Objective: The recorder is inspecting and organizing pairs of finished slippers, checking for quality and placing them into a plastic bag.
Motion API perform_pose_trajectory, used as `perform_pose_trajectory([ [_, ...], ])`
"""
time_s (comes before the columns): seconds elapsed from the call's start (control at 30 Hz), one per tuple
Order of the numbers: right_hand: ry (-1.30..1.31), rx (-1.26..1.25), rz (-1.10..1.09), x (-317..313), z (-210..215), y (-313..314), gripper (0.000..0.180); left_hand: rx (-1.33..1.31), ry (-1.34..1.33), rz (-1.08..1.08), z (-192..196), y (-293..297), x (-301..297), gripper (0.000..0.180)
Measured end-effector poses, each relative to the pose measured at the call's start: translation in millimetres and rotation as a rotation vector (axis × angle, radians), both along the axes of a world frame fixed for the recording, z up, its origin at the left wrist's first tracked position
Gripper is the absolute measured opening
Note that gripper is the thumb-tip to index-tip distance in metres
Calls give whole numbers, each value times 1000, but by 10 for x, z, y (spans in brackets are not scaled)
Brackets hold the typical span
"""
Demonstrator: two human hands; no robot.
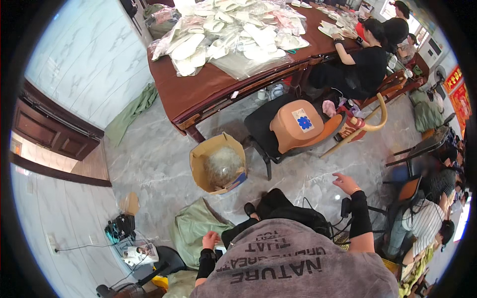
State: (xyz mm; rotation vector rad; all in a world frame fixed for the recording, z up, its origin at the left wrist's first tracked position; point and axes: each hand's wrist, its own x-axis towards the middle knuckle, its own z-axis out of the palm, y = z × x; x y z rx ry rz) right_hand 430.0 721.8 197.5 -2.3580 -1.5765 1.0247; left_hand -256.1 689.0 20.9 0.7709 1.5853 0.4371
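Right hand (pixel 346 184): fingers spread, released, right of cardboard box (pixel 200 161). Left hand (pixel 210 240): fingers curled, grip cannot be determined; near green sack (pixel 196 228), wearer's side of box. Right of box: chair (pixel 285 131). Beyond box: table (pixel 171 84) bearing bagged white footwear (pixel 223 35).

On the left of the frame is a brown door (pixel 54 124). Above it is a shiny, pale wall (pixel 89 59), and a green cloth (pixel 130 115) lies at the bottom of it. Near the middle, a cardboard box (pixel 198 169) stands on the gray floor (pixel 149 154), with clear, crinkly stuff (pixel 223 164) inside. At the upper right, a person in black (pixel 368 64) sits. Red signs (pixel 461 102) hang at the far right, near a fan (pixel 439 74). A person in stripes (pixel 422 223) is at the lower right.
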Motion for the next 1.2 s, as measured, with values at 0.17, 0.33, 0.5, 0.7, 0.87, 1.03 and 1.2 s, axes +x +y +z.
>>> perform_pose_trajectory([
  [0.17,-83,52,-16,286,19,558,48,-56,106,74,-223,255,-186,21],
  [0.33,-155,34,-124,444,-111,1137,49,0,145,67,-176,659,-123,25],
  [0.5,-148,35,-320,611,-291,1558,52,-181,109,158,-127,1237,372,27],
  [0.7,-32,63,-525,688,-355,1847,53,-20,121,-136,-91,1674,699,25],
  [0.87,73,98,-596,699,-393,1890,41,-73,114,-139,-57,1851,605,30],
  [1.03,161,145,-927,640,-653,2011,40,-221,97,29,-73,1801,396,29],
  [1.2,-83,240,-909,641,-856,1979,35,-135,175,6,68,1850,216,30],
])
